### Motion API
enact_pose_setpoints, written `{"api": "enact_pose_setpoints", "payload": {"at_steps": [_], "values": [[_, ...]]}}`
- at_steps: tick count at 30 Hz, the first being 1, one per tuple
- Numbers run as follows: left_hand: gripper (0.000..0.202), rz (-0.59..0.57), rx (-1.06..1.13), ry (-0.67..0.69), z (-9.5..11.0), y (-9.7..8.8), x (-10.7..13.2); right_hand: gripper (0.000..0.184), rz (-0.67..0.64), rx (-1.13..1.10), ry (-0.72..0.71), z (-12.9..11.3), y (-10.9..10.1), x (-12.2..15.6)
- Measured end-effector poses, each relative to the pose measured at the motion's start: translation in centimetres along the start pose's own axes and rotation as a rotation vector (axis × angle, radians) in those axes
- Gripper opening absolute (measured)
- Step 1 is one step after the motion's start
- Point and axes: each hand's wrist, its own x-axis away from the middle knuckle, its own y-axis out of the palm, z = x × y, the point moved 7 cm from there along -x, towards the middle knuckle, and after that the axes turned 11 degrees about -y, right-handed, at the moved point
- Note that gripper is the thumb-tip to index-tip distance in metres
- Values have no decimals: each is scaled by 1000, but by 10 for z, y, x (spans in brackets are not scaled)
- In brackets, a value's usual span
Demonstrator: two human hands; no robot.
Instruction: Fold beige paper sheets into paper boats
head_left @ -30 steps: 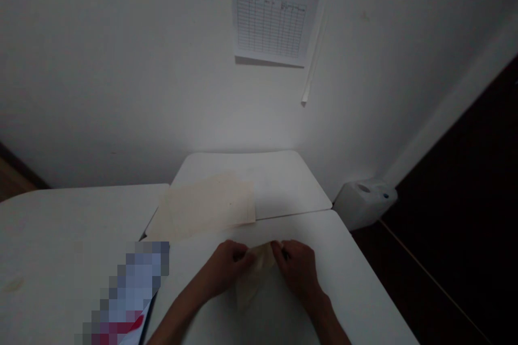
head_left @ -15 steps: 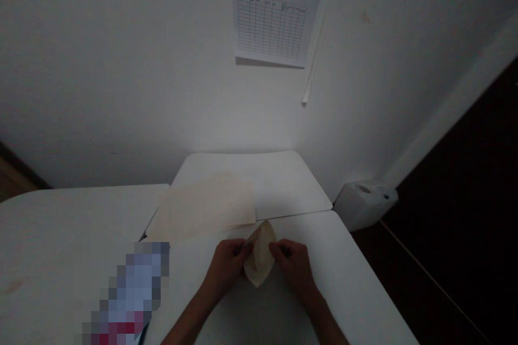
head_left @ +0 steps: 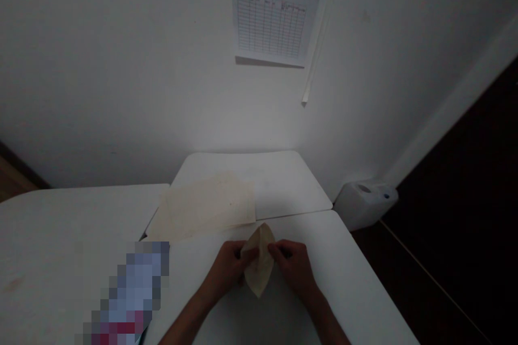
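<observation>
L hand [head_left: 231,265] and R hand [head_left: 294,264] both have hold of a small tan folded paper [head_left: 263,275], approx. centre of the near white table [head_left: 340,259], in front of the wearer. L thumb lies across the paper's face, fingers mostly hidden behind, so it's clamped on the L side; R thumb + fingertip pinch the R edge. Paper is pointed top & bottom, w/ a crease down the middle (whether its lower tip touches the tabletop, can't tell). Just beyond, to the L, larger tan sheets [head_left: 206,207] lie flat, overlapping, across the seam w/ the back table [head_left: 279,178]. Further L, a pixelated item [head_left: 133,285], contents unreadable, nr the edge of the left table [head_left: 52,232]. On the wall [head_left: 141,75]: a printed grid sheet [head_left: 275,24], w/ a thin white strip [head_left: 315,59] hanging just beside it. White plastic jug [head_left: 360,207] stands R of the tables.
</observation>
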Motion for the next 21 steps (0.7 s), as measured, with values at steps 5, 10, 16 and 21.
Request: {"api": "enact_pose_setpoints", "payload": {"at_steps": [5,10,16,21], "values": [[43,16,5,-11,-1,-2,0,35,-23,-74,2,-3,2,0],[43,38,18,-8,-1,-3,1,32,-25,-147,-5,-4,3,-1],[46,30,31,2,-1,-5,0,33,14,-113,-5,-2,0,0],[50,26,50,12,3,-5,1,32,50,-57,-10,-1,-3,1]]}}
